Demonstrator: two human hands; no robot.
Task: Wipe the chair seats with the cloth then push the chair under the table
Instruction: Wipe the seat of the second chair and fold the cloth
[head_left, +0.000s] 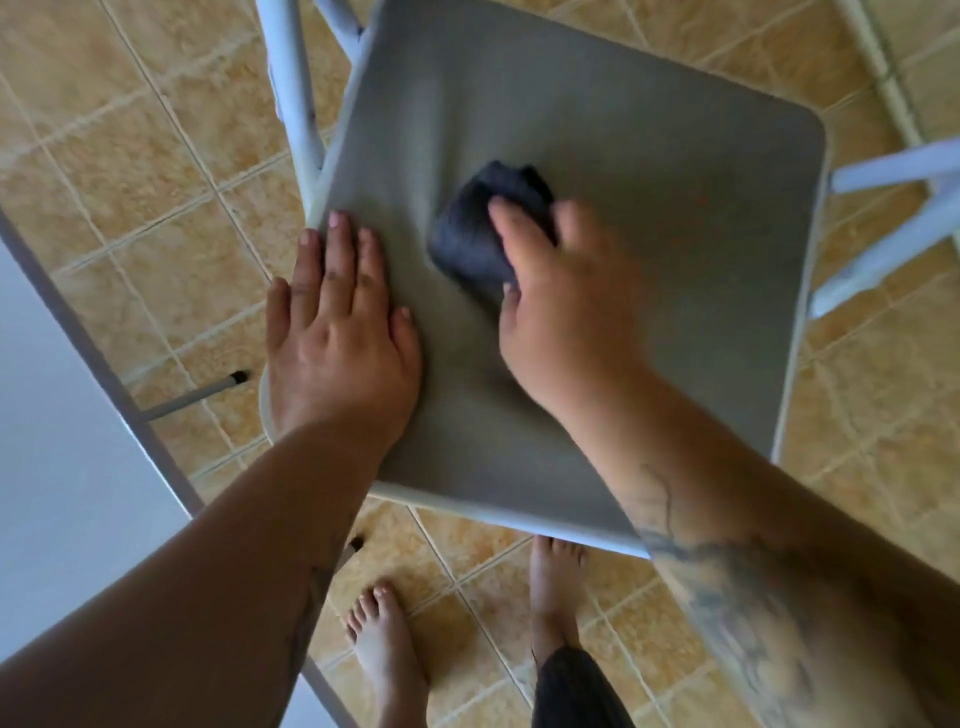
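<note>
A grey chair seat (649, 171) fills the middle of the head view, seen from above. My right hand (566, 312) presses a bunched dark cloth (483, 228) onto the seat near its centre-left; the hand is blurred. My left hand (337, 332) lies flat with fingers spread on the seat's left edge, holding nothing. The chair's pale metal frame (291, 83) rises at the top left.
A white table (62, 415) with a grey rim runs along the left edge, and one thin leg (197, 395) shows beneath it. More pale chair tubes (893, 218) stick out at the right. Tan floor tiles (156, 156) surround the chair. My bare feet (384, 644) stand below the seat.
</note>
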